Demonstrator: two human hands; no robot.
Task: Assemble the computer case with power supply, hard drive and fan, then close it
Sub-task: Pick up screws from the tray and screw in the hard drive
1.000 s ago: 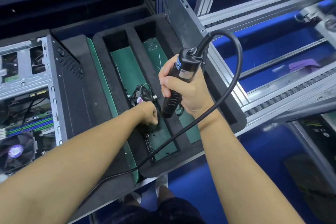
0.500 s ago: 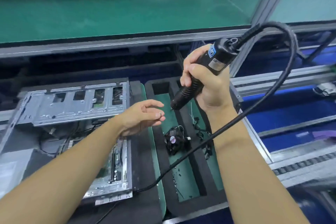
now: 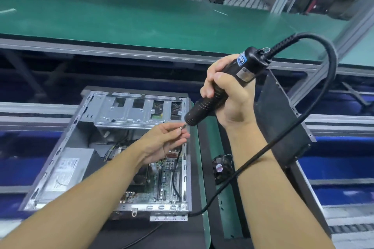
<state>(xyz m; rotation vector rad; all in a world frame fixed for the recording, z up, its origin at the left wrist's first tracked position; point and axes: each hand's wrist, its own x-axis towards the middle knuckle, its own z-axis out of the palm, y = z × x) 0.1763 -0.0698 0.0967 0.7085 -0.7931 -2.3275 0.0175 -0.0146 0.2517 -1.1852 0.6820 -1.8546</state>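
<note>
On my feed the right hand (image 3: 230, 105) is wrapped tight round the electric screwdriver (image 3: 249, 62), which tilts with its bit down to the left. There the left hand (image 3: 163, 144) pinches a small screw (image 3: 181, 128) at the bit tip (I cannot tell whether they touch). Below, the open computer case (image 3: 129, 114) lies at left with its power supply (image 3: 66, 170) in the near-left corner. The fan (image 3: 220, 168) sits in the foam tray (image 3: 208, 143) just right of the case.

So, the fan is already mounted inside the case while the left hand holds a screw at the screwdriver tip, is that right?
Not quite: the head view shows the fan lying in the tray beside the case. The left hand does hold a screw at the screwdriver tip.
</note>
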